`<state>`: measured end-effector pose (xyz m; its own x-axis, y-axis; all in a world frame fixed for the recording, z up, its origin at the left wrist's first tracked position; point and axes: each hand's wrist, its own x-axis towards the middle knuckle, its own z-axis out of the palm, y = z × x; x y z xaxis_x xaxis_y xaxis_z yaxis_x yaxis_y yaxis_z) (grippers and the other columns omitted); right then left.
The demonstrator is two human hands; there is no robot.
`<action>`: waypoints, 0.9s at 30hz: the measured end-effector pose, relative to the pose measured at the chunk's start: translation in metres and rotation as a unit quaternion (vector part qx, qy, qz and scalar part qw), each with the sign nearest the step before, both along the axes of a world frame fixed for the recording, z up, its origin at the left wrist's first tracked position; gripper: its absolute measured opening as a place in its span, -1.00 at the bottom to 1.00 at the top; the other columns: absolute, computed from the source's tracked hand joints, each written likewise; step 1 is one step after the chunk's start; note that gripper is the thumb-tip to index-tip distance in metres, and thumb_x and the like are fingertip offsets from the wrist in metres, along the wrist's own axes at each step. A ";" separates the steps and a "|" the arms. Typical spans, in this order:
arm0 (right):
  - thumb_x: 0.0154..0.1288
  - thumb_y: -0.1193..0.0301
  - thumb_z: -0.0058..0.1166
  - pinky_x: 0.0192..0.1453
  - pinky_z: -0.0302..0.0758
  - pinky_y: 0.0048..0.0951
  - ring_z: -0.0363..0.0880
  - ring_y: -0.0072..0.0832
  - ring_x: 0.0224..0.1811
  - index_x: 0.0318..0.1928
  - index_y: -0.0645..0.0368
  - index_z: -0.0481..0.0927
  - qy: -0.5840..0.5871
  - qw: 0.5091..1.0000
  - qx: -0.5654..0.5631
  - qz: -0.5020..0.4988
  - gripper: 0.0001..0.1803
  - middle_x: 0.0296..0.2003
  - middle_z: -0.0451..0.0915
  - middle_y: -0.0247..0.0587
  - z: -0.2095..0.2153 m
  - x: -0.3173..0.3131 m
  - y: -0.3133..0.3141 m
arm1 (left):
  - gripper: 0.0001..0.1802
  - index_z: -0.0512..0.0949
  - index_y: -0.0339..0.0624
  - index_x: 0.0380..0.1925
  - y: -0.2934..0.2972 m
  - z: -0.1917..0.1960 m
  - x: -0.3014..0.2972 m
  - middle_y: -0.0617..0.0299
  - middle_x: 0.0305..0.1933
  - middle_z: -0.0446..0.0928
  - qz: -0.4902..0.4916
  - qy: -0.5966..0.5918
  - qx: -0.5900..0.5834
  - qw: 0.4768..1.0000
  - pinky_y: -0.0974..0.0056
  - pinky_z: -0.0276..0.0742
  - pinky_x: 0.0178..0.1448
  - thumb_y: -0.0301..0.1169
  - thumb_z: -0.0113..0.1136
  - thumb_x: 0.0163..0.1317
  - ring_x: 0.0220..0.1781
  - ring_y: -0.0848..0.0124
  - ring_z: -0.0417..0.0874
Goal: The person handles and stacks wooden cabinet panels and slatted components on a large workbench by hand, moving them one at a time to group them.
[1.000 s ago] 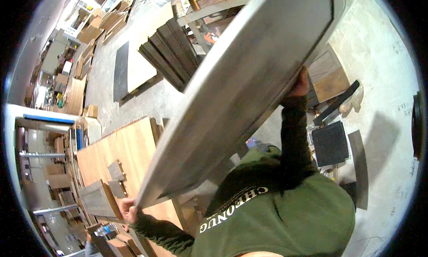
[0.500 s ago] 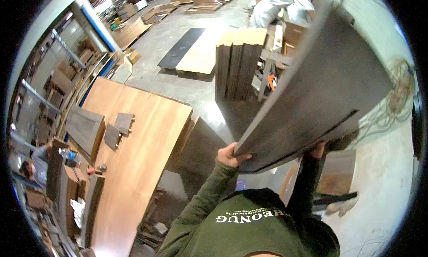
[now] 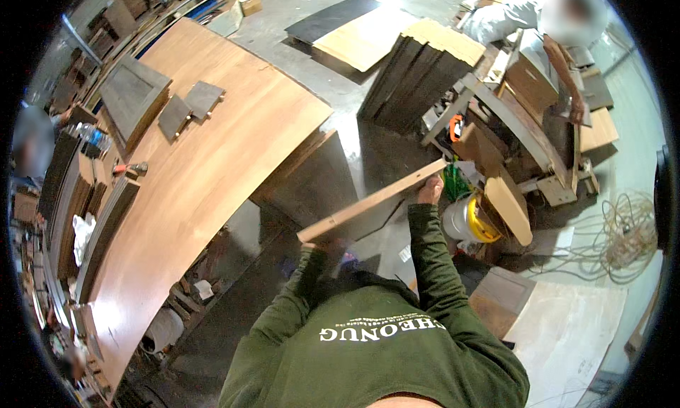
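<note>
A grey wooden panel (image 3: 373, 202) is held between my hands in front of my body, with its pale, narrow edge facing up. My left hand (image 3: 312, 246) grips its left end, the fingers mostly hidden by the panel. At the opposite end, my right hand (image 3: 431, 190) is closed around the panel's side. Most of the panel's broad face is hidden below the edge; a dark slot line shows near the right side.
To the left stands a large wood-topped table (image 3: 234, 117) carrying a grey framed panel (image 3: 132, 100), small grey boards and a bottle (image 3: 92, 135). Ahead is a stack of dark panels (image 3: 418, 75). On the right are a bucket (image 3: 467, 220), coiled hose (image 3: 623, 238) and a person (image 3: 510, 22).
The panel has come down from its raised, tilted position and is now seen nearly edge-on. Both hands still hold it. The view has shifted, uncovering the bucket and workbench at right.
</note>
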<state>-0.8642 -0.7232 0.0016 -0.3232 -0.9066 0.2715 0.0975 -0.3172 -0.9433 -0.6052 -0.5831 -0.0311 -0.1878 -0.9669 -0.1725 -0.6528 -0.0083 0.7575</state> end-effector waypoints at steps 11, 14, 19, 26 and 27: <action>0.01 0.24 0.25 -0.11 0.42 -0.40 0.51 -0.41 -0.27 -0.22 0.22 0.46 0.256 0.949 0.029 0.183 -0.60 -0.30 0.50 -0.20 0.000 0.100 0.017 | -0.54 0.48 0.00 0.00 -0.024 -0.004 -0.047 0.16 -0.12 0.58 0.147 0.017 0.088 0.985 0.28 0.50 -0.01 -0.33 0.20 0.02 -0.12 0.28 0.61; 0.04 0.25 0.24 -0.16 0.43 -0.45 0.51 -0.48 -0.30 -0.21 0.23 0.46 0.218 0.959 0.043 0.173 -0.61 -0.31 0.50 -0.23 0.007 0.099 0.030 | -0.58 0.51 -0.07 -0.04 -0.021 -0.027 -0.026 0.17 -0.19 0.61 0.187 0.090 -0.038 0.978 0.26 0.51 -0.03 -0.36 0.21 0.01 -0.16 0.30 0.63; 0.14 0.31 0.17 -0.23 0.38 -0.60 0.41 -0.69 -0.36 -0.26 0.21 0.47 0.093 0.971 0.132 0.177 -0.74 -0.42 0.48 -0.42 -0.025 0.085 0.044 | -0.61 0.57 -0.14 -0.17 -0.007 -0.057 0.027 0.19 -0.32 0.62 0.338 0.042 0.006 0.940 0.24 0.54 -0.11 -0.33 0.35 -0.07 -0.25 0.34 0.64; 0.26 0.32 0.04 -0.25 0.37 -0.59 0.40 -0.68 -0.40 -0.31 0.21 0.49 0.129 0.933 0.237 0.239 -0.81 -0.47 0.47 -0.44 -0.071 0.075 0.071 | -0.58 0.52 -0.22 -0.25 -0.049 -0.052 0.066 0.11 -0.34 0.55 0.406 -0.012 0.017 0.913 0.12 0.49 -0.23 -0.16 0.33 -0.03 -0.30 0.24 0.55; 0.27 0.32 0.02 -0.22 0.39 -0.57 0.43 -0.66 -0.38 -0.30 0.23 0.49 0.114 0.922 0.257 0.267 -0.80 -0.44 0.50 -0.41 -0.069 0.081 0.076 | -0.61 0.52 -0.21 -0.27 -0.045 -0.071 0.084 0.13 -0.36 0.55 0.419 0.012 -0.005 0.908 0.13 0.48 -0.24 -0.18 0.30 0.00 -0.31 0.27 0.55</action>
